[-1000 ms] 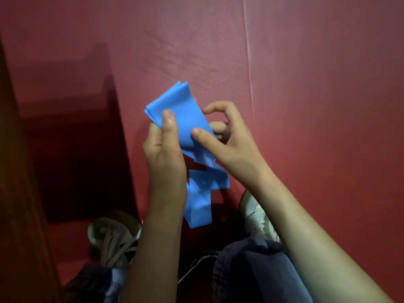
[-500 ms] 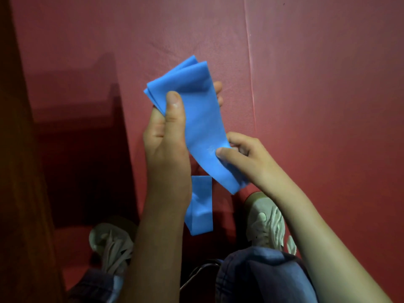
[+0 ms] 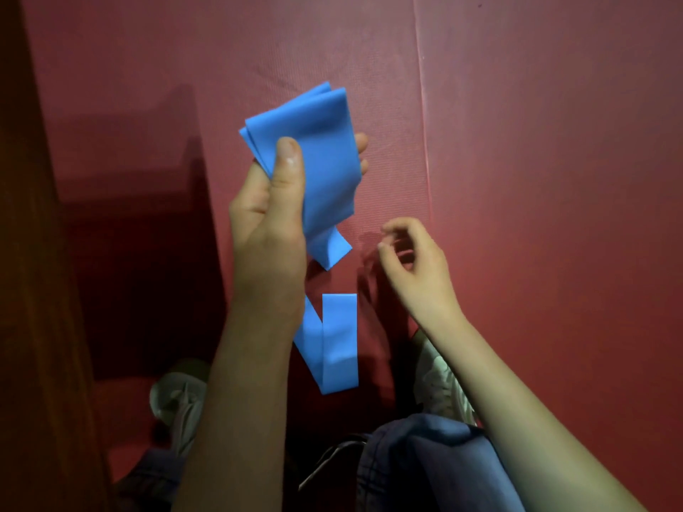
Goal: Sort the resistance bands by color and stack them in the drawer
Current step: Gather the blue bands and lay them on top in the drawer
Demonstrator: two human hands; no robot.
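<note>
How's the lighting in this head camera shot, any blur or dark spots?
Head view: dim, reddish light; the blue band in the left hand is sharp, the right hand slightly motion-blurred. Deep shadow covers the left side of the red mat; the mat seam bows from wide-angle distortion.

Folded band pinched in left hand, thumb on top, fingers behind. Its loose end hangs below the wrist, over the mat. Right hand to the right, apart from band. Shoes below: one left of left forearm, other under right forearm
</note>
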